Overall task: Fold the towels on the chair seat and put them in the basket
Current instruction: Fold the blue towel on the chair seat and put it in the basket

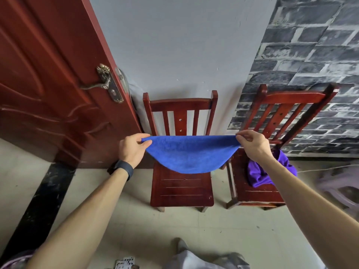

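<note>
A blue towel [191,154] hangs stretched in the air above the seat of the middle red wooden chair [181,189]. My left hand [133,149] pinches its left top corner and my right hand [252,145] pinches its right top corner. The towel's lower edge sags in a curve just over the seat. A crumpled purple towel [260,176] lies on the seat of the right red chair [254,193], partly behind my right forearm. No basket can be made out with certainty.
A red door [54,84] with a brass handle stands open at the left. A grey wall and dark brick-pattern wall are behind the chairs. A blurred pale plastic stool [340,191] sits at the right edge. Playing cards [125,264] lie on the tiled floor.
</note>
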The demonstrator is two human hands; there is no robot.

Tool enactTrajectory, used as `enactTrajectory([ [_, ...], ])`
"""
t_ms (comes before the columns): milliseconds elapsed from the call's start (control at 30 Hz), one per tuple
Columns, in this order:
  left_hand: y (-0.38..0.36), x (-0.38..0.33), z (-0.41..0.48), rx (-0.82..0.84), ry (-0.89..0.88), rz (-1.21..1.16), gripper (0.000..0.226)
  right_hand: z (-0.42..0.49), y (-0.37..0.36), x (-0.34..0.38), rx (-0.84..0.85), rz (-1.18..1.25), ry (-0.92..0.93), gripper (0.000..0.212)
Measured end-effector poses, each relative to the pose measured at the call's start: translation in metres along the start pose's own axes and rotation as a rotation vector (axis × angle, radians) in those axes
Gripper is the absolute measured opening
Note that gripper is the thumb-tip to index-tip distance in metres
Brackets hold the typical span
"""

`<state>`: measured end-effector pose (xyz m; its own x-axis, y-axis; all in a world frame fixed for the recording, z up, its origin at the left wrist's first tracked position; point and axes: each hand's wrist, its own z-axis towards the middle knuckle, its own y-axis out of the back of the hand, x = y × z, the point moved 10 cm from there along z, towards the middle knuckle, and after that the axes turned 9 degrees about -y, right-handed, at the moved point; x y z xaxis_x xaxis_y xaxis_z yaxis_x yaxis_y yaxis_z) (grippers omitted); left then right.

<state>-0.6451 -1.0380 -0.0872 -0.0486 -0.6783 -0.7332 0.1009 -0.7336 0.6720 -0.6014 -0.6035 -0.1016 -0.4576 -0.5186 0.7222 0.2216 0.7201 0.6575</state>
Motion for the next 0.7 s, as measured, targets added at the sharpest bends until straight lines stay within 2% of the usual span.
enactTrajectory([
  [100, -0.010, 0.010, -0.003, 0.140, 0.011, 0.023, 0.034, -0.006, -0.013, -0.004, 0.053, 0.030, -0.024, 0.026],
  [200, -0.023, 0.014, -0.013, 0.271, -0.058, 0.184, 0.043, -0.016, -0.023, -0.013, 0.063, -0.087, 0.013, 0.032],
  [367, -0.032, 0.044, -0.043, 0.290, -0.157, 0.362, 0.011, -0.047, -0.038, -0.045, 0.026, -0.342, 0.080, 0.022],
  [533, -0.064, 0.086, -0.090, 0.606, -0.209, 0.453, 0.018, -0.084, -0.061, -0.094, 0.123, -0.484, -0.010, 0.019],
  [600, -0.065, 0.098, -0.095, 0.650, -0.185, 0.479, 0.016, -0.088, -0.073, -0.111, 0.198, -0.521, -0.061, 0.019],
  [700, -0.065, 0.117, -0.092, 0.694, -0.049, 0.424, 0.014, -0.082, -0.089, -0.123, 0.290, -0.552, -0.100, 0.018],
])
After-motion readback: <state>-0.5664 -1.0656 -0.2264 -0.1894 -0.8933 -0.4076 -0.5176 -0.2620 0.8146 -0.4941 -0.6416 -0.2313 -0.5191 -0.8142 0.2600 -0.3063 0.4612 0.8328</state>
